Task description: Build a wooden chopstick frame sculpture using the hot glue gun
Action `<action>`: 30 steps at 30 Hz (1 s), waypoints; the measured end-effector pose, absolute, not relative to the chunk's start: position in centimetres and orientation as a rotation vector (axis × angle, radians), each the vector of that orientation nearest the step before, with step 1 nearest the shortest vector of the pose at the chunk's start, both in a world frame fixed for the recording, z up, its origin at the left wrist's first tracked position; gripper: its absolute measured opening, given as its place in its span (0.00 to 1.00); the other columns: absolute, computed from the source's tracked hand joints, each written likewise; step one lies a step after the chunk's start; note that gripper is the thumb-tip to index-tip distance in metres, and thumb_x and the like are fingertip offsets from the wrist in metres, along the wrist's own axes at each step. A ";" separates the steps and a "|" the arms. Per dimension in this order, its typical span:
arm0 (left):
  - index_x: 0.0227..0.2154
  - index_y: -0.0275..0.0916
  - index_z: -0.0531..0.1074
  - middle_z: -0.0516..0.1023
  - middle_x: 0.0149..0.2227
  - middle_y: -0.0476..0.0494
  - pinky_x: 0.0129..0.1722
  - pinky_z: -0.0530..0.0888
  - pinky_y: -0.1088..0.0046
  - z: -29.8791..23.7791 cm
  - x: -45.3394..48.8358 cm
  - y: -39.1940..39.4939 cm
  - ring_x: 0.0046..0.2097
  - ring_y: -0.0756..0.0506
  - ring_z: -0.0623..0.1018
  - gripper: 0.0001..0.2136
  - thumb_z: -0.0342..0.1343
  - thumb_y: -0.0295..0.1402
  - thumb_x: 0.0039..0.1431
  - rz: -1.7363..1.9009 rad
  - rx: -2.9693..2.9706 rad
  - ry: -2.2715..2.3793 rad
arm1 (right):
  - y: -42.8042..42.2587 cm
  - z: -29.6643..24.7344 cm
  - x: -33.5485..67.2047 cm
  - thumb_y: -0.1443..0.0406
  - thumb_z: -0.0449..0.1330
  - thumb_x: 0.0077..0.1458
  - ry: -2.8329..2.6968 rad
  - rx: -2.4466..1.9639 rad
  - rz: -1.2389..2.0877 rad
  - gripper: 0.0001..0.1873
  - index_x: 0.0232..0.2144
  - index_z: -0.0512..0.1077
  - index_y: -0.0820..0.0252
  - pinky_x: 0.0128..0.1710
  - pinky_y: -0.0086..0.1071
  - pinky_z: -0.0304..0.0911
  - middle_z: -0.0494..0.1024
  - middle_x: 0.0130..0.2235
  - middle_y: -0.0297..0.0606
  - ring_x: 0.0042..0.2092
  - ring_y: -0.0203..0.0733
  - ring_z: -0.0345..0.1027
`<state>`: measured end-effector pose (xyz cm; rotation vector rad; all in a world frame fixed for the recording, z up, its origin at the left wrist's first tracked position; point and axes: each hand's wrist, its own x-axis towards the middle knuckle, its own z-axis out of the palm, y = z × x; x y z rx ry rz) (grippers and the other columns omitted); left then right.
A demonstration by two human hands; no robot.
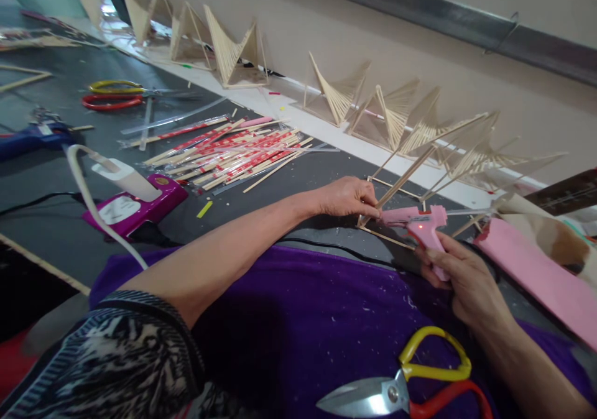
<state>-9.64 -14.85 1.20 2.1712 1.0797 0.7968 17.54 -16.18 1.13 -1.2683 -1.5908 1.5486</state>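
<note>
My right hand (459, 276) is wrapped round the handle of a pink hot glue gun (426, 223), which has a small glowing light on its side. A clear glue stick (469, 212) protrudes from the gun's back. The nozzle points left, close to the fingertips of my left hand (347, 196). Those fingers are pinched on a thin wooden stick at the corner of a stick frame (389, 237). Slanting sticks (405, 173) rise from that corner up to the right. My fingers and the nozzle hide the exact joint.
Several twisted stick models (233, 49) line the wall. Wrapped chopsticks (242, 151) lie in a pile near a purple power strip (144, 204). Red-and-yellow scissors (396, 391) rest on purple cloth (298, 319); another pair (116, 94) lies far left. A black cord crosses below the frame.
</note>
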 end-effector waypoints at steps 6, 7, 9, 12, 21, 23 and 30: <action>0.26 0.36 0.78 0.70 0.30 0.49 0.37 0.63 0.75 1.4 -9.6 -15.0 0.33 0.52 0.70 0.10 0.57 0.35 0.58 0.790 2.122 1.100 | -16.6 1.1 18.6 0.60 0.61 0.53 -1.664 -1.230 1.530 0.10 0.37 0.69 0.59 0.19 0.27 0.41 0.67 0.26 0.29 0.20 0.27 0.52; 0.25 0.36 0.78 0.70 0.29 0.49 0.37 0.63 0.75 1.4 -9.6 -15.0 0.33 0.52 0.70 0.10 0.57 0.35 0.58 0.781 2.113 1.110 | -16.8 1.1 18.7 0.60 0.61 0.54 -1.679 -1.225 1.515 0.10 0.37 0.69 0.58 0.20 0.28 0.41 0.66 0.26 0.29 0.20 0.28 0.52; 0.23 0.37 0.77 0.70 0.29 0.49 0.37 0.63 0.76 1.5 -9.6 -15.0 0.33 0.52 0.70 0.11 0.57 0.35 0.58 0.762 2.103 1.126 | -17.0 1.1 18.9 0.60 0.60 0.55 -1.716 -1.214 1.476 0.09 0.35 0.69 0.58 0.21 0.28 0.44 0.65 0.24 0.28 0.21 0.29 0.52; 0.22 0.36 0.77 0.71 0.29 0.49 0.37 0.64 0.75 1.6 -9.5 -15.1 0.32 0.52 0.70 0.11 0.56 0.35 0.57 0.764 2.096 1.126 | -17.2 0.9 19.0 0.59 0.59 0.57 -1.800 -1.213 1.420 0.08 0.36 0.68 0.58 0.24 0.29 0.47 0.65 0.22 0.27 0.22 0.32 0.53; 0.25 0.35 0.78 0.74 0.29 0.48 0.36 0.64 0.76 1.6 -9.3 -15.3 0.33 0.51 0.72 0.10 0.57 0.35 0.56 0.801 2.039 1.151 | -18.1 1.0 19.2 0.58 0.54 0.60 -2.130 -1.203 1.120 0.09 0.37 0.68 0.56 0.28 0.30 0.53 0.64 0.21 0.27 0.25 0.35 0.57; 0.25 0.35 0.78 0.74 0.29 0.47 0.34 0.63 0.75 1.5 -9.3 -15.2 0.32 0.51 0.72 0.11 0.56 0.36 0.56 0.793 2.043 1.160 | -18.4 1.1 19.4 0.58 0.54 0.60 -2.207 -1.182 0.989 0.09 0.38 0.68 0.56 0.28 0.30 0.54 0.65 0.23 0.28 0.26 0.36 0.59; 0.26 0.36 0.79 0.73 0.28 0.48 0.33 0.62 0.75 1.4 -9.3 -15.0 0.30 0.52 0.70 0.11 0.55 0.37 0.55 0.760 2.074 1.193 | -19.2 1.0 18.6 0.59 0.55 0.57 -2.446 -1.016 0.461 0.07 0.36 0.68 0.55 0.25 0.30 0.55 0.68 0.23 0.30 0.24 0.37 0.59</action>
